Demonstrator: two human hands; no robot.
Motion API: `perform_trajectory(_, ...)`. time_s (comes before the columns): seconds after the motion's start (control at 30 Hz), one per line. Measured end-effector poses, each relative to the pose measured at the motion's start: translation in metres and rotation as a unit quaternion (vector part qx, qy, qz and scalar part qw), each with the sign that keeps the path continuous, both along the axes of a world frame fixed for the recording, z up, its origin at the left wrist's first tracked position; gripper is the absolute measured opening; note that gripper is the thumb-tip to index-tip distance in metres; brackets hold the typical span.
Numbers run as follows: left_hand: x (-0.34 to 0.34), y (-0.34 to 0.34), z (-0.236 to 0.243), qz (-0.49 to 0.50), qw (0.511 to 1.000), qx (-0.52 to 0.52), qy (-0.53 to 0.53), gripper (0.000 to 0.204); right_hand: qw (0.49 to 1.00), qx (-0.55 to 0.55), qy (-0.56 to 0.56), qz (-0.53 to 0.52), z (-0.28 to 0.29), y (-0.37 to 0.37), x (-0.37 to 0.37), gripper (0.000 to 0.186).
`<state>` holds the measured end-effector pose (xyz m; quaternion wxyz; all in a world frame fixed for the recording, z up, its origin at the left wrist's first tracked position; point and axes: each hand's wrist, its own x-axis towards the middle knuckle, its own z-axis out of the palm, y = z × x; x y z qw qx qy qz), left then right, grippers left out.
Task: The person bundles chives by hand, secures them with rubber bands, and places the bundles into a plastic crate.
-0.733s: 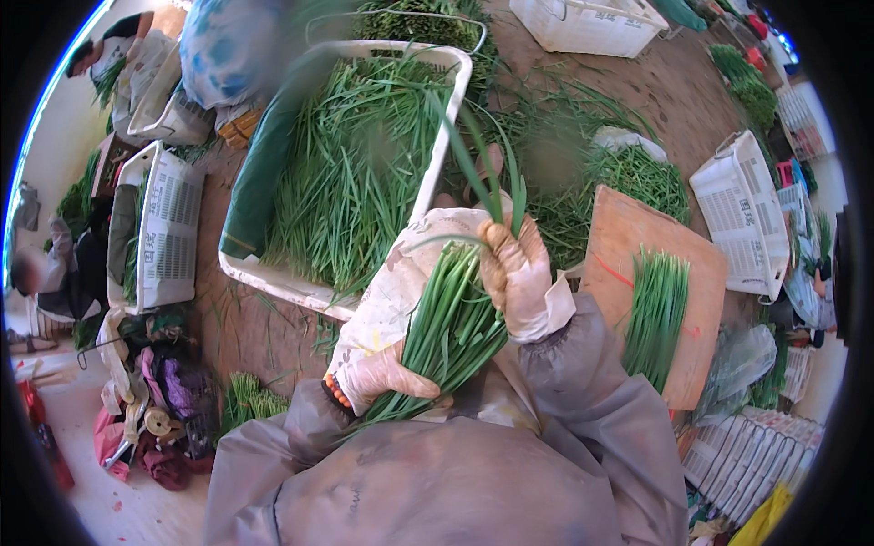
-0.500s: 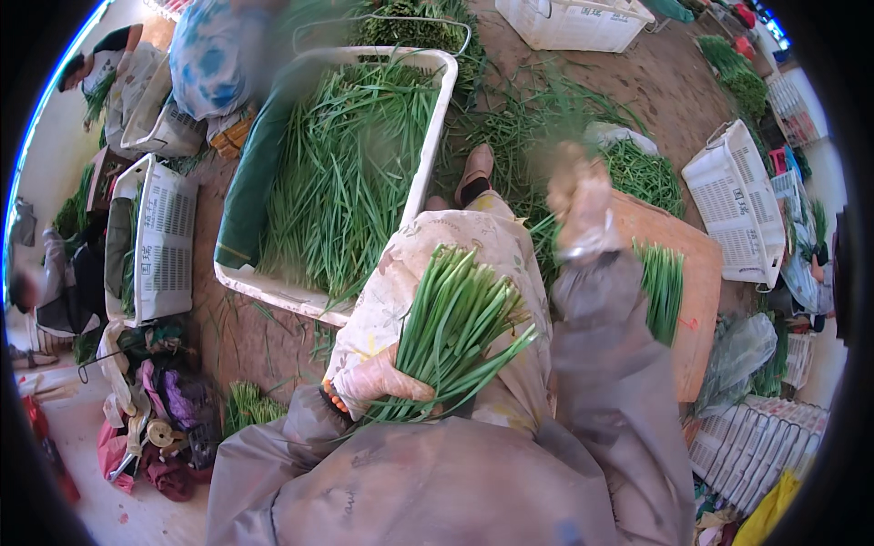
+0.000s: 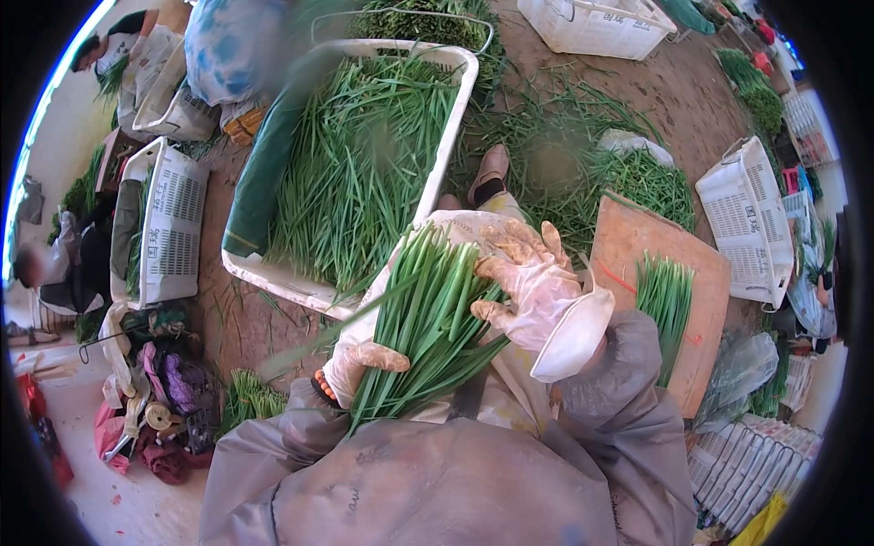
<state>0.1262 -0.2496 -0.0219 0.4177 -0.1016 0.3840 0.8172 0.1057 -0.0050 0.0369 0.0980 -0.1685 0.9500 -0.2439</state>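
Note:
A thick bunch of green garlic chives [image 3: 421,314] rests over my lap, its stems fanned slightly. My gloved left hand [image 3: 362,369] is wrapped round the bunch's lower left side, thumb across the leaves. At the bunch's right edge is my gloved right hand [image 3: 523,282], its fingers curved but apart, the tips at the stems. A white cuff [image 3: 575,335] hangs loose at the right wrist. One blurred blade juts out leftward from the bunch. Beyond my knees stands a white crate [image 3: 466,100] heaped with loose chives [image 3: 360,173].
On my right a wooden board [image 3: 706,300] carries a neat bundle of chives [image 3: 663,305]. Loose chives [image 3: 564,118] litter the floor ahead. White crates [image 3: 173,223] [image 3: 746,214] stand either side. Coloured cloths [image 3: 173,400] are piled at left. Other people work at far left.
My right hand has come back from the far right, beside the board, to the bunch's right edge. The left hand keeps its hold, and the bunch sits more upright.

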Motion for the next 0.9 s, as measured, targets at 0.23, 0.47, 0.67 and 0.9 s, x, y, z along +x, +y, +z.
perform_trajectory(0.23, 0.001, 0.007, 0.001, 0.006, 1.0, -0.005, 0.01, 0.073, 0.982, -0.187, -0.033, -0.016, -0.009, -0.015, 0.004, 0.021)
perform_trajectory(0.47, -0.003, 0.016, 0.029, 0.017, 0.999, 0.037, 0.031, 0.067, 0.874, -0.414, -0.229, -0.105, -0.014, -0.016, 0.004, 0.008)
perform_trajectory(0.67, 0.007, 0.009, 0.008, -0.104, 0.979, 0.079, -0.156, 0.053, 0.859, -0.483, -0.033, -0.166, -0.041, -0.017, -0.003, 0.011)
perform_trajectory(0.9, -0.004, 0.015, 0.035, -0.134, 0.991, -0.019, 0.019, 0.052, 0.904, -0.372, 0.145, -0.154, -0.05, 0.053, -0.048, 0.023)
